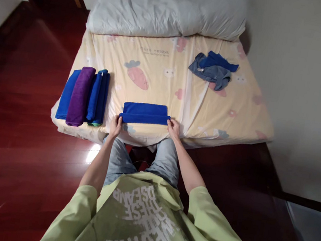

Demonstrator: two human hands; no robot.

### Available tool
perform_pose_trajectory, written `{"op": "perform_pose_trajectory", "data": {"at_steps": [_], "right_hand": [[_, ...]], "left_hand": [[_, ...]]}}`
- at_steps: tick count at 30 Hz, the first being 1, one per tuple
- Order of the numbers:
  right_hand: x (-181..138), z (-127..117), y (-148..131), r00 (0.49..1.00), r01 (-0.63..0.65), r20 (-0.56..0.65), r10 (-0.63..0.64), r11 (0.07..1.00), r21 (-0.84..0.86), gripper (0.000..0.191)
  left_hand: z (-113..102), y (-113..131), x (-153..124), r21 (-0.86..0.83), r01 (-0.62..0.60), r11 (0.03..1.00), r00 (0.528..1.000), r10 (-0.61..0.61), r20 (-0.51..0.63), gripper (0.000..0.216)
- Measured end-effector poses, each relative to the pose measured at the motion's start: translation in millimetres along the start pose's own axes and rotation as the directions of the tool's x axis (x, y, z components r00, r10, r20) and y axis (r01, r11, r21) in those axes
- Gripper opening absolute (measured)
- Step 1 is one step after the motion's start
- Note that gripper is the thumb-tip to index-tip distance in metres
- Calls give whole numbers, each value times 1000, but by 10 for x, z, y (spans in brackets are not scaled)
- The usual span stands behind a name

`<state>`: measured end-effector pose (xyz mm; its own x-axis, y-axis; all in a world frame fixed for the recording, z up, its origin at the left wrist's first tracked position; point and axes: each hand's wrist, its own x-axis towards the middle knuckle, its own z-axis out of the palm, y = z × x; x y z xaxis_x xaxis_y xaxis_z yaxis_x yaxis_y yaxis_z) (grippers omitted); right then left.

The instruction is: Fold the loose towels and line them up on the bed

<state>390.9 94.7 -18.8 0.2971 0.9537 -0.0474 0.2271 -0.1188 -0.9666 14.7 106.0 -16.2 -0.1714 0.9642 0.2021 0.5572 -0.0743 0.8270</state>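
A blue towel (pixel 144 113) lies across the front of the bed, its near edge folded over into a narrow strip. My left hand (pixel 116 124) pinches the left end of that strip. At the opposite end, my right hand (pixel 173 128) grips the right corner between thumb and fingers. Left of my left hand sit several folded towels side by side: a blue one (pixel 66 96), a purple one (pixel 80 96) and more blue ones (pixel 98 97) with a bit of green edging.
The bed (pixel 160 84) has a pale yellow sheet with carrot prints. Toward its right lies a crumpled heap of a grey-blue cloth (pixel 212 75) and a blue cloth (pixel 219 60). A white quilt (pixel 168 9) is bunched at the back. A wall (pixel 301 85) rises on the right.
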Motion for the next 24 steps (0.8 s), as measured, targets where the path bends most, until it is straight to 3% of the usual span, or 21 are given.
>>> {"op": "perform_pose_trajectory", "data": {"at_steps": [9, 24], "right_hand": [[27, 15, 79, 991, 127, -36, -129, 990, -69, 50], [60, 62, 78, 993, 80, -78, -83, 996, -49, 43]], "left_hand": [[10, -22, -13, 11, -2, 1000, 1000, 2, 25, 32], [36, 58, -29, -14, 71, 997, 997, -72, -15, 28]]}}
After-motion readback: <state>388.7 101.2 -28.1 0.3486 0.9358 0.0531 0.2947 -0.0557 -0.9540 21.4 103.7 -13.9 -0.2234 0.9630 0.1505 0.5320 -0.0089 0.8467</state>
